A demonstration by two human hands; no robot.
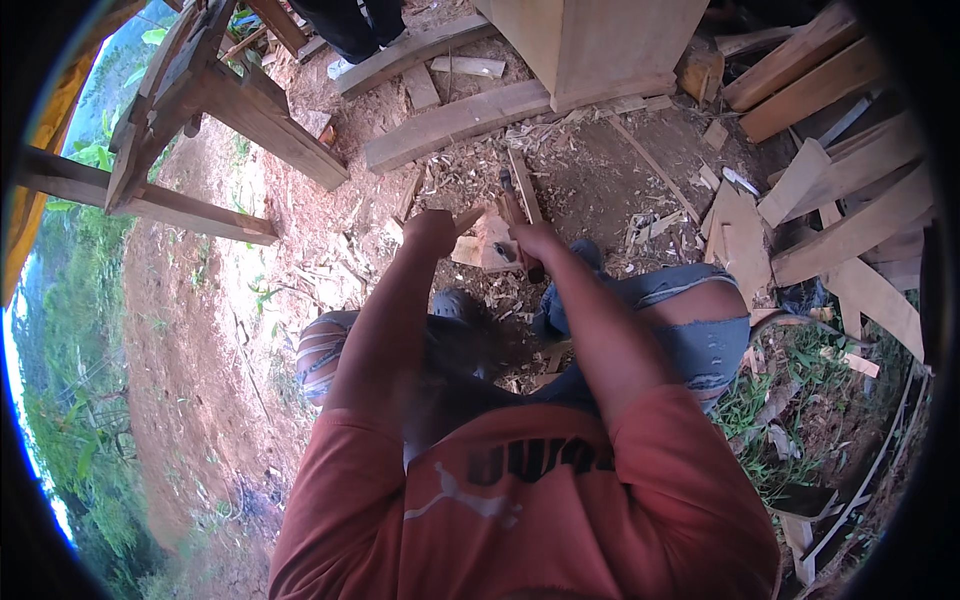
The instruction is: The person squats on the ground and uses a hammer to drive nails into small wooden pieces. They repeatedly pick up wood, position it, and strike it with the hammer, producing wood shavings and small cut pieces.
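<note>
**Both Hands on the Wood Block**

My fingers are curled shut on both sides, near the middle of the frame, just above my knees. My left hand is clenched around a small pale stick that pokes out to the right, its tip over the light wood block. My right hand is wrapped tight around the dark handle of a hammer; the handle runs from my fist up toward the top of the frame, and the head end sits just above the block. The block lies on the ground between my two hands, touching or nearly touching both; I cannot tell which.

Wood chips and shavings cover the dirt around the block. Above it, across the upper centre, lies a long curved plank, with a tall wooden box behind it. Loose boards are piled at the right edge. A dark timber frame stands at the upper left, over red earth.
</note>
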